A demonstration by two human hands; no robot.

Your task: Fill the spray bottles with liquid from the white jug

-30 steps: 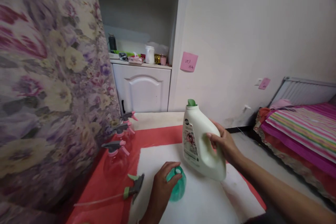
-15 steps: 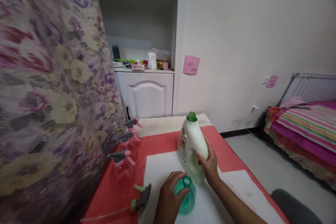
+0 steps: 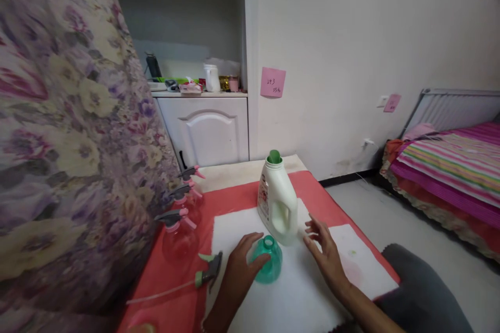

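Observation:
A green see-through spray bottle body (image 3: 269, 268) stands upright on white paper, its neck uncovered. Curved loosely beside it is my left hand (image 3: 240, 268), thumb overlapping the bottle's side and fingers apart. My right hand (image 3: 322, 250) is open and empty, just right of the white detergent jug (image 3: 279, 192). That jug stands upright behind the bottle, with a green piece (image 3: 274, 156) in its mouth. Left of my left hand lies a grey-and-green spray head (image 3: 209, 271) with its thin tube.
Several clear pink spray bottles (image 3: 179, 239) with grey-and-pink heads line the table's left side. Red cloth (image 3: 230, 200) and white sheets cover the table. A floral curtain (image 3: 78, 114) hangs at left, a cabinet (image 3: 213, 130) stands behind, and a bed (image 3: 449, 166) is at right.
My right hand has let go of the jug and drawn back to its right. My left hand's fingers have loosened around the green bottle. The view has shifted slightly.

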